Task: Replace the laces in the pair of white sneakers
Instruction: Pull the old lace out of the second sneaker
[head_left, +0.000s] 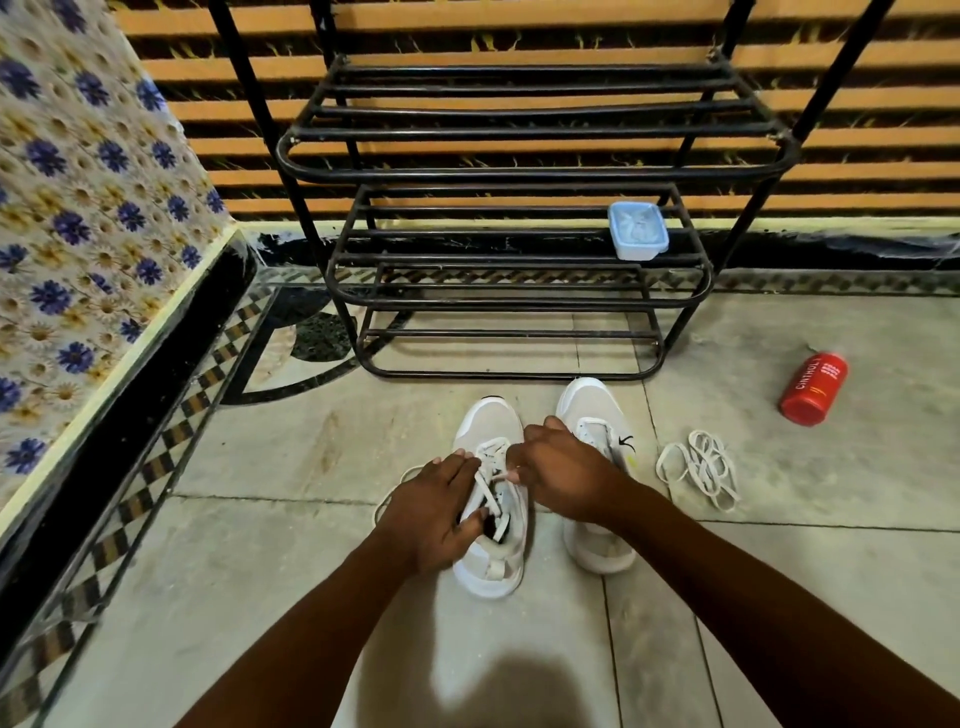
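Sneakers sit side by side on the tiled floor (270, 525) in my single head view, toes pointing away from me. The left sneaker (491, 566) is under both hands; the right sneaker (597, 551) lies just past the right hand (563, 475), partly covered by that wrist.

My left hand (434, 514) grips the near side of the left sneaker, fingers laid straight along the upper toward the toe and the thumb hooked into the dark opening by the tongue. The right hand has its fingers curled inward, pinching a strand of the lace (491, 467) over the eyelets, just beyond the left hand's fingertips. A loop of that same lace trails onto the floor on the outer side of the left hand.

Well to the right of the right hand, a loose white lace bundle (698, 467) lies in a heap on the floor, apart from both shoes. Farther right and beyond it rests a red bottle (813, 389) on its side.

Ahead of both hands stands a black metal shoe rack (519, 171), its lowest bar close to the sneaker toes. A pale blue lidded container (638, 231) sits on a middle shelf, beyond the right hand. Far off the left hand's side hangs a floral cloth (88, 208).
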